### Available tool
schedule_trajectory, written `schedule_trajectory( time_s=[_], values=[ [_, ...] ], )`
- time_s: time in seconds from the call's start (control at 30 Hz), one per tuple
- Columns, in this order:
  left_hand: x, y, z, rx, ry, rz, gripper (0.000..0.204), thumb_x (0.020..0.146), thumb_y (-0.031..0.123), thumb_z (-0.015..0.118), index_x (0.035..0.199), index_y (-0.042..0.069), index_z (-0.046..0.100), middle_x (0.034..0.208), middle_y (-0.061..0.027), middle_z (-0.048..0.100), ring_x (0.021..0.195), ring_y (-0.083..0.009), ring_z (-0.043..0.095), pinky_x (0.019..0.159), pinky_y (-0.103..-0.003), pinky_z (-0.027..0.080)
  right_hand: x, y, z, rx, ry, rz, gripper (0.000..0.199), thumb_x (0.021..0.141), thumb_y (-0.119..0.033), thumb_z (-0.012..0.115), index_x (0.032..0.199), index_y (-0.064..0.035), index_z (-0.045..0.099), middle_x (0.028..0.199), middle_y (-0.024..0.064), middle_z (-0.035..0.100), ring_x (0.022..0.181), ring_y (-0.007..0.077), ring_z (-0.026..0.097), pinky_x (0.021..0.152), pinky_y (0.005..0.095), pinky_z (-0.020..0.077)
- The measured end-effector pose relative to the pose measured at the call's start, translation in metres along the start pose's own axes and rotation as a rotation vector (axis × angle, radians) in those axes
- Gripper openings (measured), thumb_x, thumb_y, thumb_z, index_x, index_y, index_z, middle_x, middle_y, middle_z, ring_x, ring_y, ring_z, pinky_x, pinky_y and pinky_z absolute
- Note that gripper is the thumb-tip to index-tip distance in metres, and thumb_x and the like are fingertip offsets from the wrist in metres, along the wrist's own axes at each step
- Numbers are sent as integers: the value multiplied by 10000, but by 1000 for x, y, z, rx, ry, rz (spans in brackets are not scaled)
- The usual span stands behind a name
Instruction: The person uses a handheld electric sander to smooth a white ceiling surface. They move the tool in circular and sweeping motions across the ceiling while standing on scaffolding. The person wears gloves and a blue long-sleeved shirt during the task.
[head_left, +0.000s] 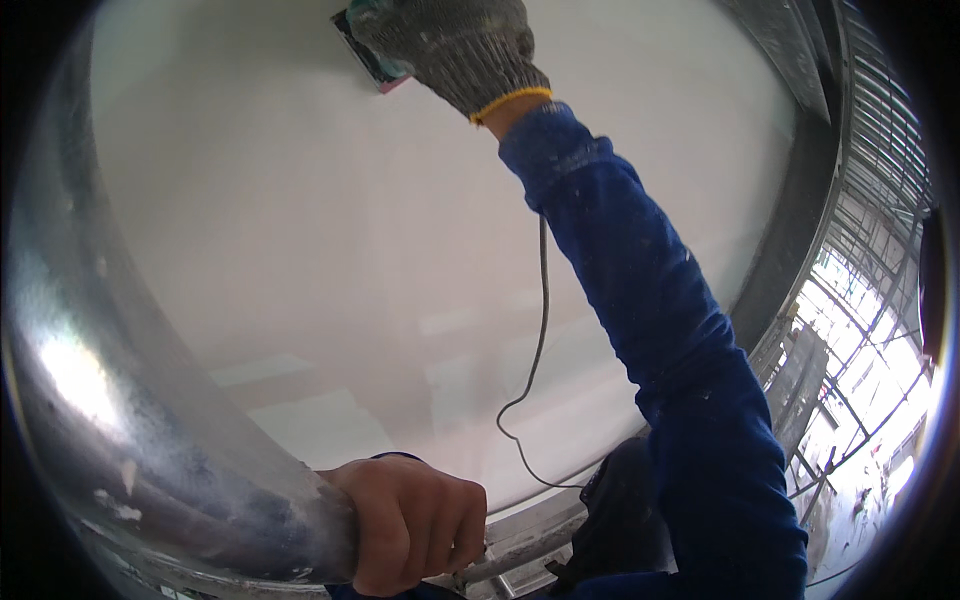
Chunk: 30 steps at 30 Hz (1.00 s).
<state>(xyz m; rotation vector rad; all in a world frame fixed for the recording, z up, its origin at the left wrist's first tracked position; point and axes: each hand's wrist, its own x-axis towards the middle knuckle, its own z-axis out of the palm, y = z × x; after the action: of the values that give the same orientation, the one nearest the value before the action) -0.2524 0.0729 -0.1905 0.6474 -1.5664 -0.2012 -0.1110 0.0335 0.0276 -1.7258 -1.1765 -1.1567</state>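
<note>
High up in the head view, my right hand (pixel 450 45) wears a grey knitted glove with a yellow cuff edge. Its fingers are closed over a sander (pixel 378 60) with a teal body and a flat, dark, red-edged base. The base lies against a large white panel (pixel 300 220), and the glove hides much of the tool. At the lower middle, my bare left hand (pixel 415 520) is wrapped round a thick grey metal tube (pixel 180 430). A thin dark cord (pixel 543 320) hangs below my right forearm; whether it joins the sander is hidden.
Dark metal framing (pixel 795 220) borders the panel on the right. Beyond it are a metal lattice (pixel 860 300) and a bright open area. Metal bars (pixel 520 545) run below, beside my dark-clothed leg (pixel 625 510). The thick tube curves up the whole left side.
</note>
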Motion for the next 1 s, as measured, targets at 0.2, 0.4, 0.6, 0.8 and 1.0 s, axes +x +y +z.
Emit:
schedule_trajectory(
  time_s=[0.2,0.4,0.6,0.8,1.0],
  values=[
    [-8,-2,7,-58,66,-14,175,899,243,535,837,88,588,584,-44,609,430,-143,546,473,-263,439,30,-28,13,-72,-89,-110,508,881,-307,612,1276,-29,454,1172,235,563,995,374,649,869,446,559],
    [-6,-3,4,-44,47,-11,206,906,260,526,816,86,592,567,-44,594,424,-147,535,462,-262,418,68,-19,29,-271,166,-290,489,880,-321,584,1245,-6,504,1188,231,578,999,377,644,878,445,546],
    [2,6,17,-2,98,5,206,945,197,505,814,65,592,574,-60,604,435,-147,543,442,-271,389,81,-4,-12,-161,168,-227,442,847,-400,626,1050,-8,654,1120,186,633,1035,330,630,901,415,514],
    [7,-17,-1,-75,-65,238,189,960,202,498,865,62,582,582,-74,617,429,-151,559,445,-276,388,57,39,-39,13,239,-16,435,815,-379,717,1037,-25,597,1038,153,651,982,297,636,859,384,509],
    [-14,7,10,-28,137,-106,182,973,216,538,912,57,604,625,-70,658,464,-145,603,465,-267,408,62,34,3,-610,187,-394,454,924,-391,564,1115,20,589,1140,200,581,1066,313,596,926,394,491]
  ],
)
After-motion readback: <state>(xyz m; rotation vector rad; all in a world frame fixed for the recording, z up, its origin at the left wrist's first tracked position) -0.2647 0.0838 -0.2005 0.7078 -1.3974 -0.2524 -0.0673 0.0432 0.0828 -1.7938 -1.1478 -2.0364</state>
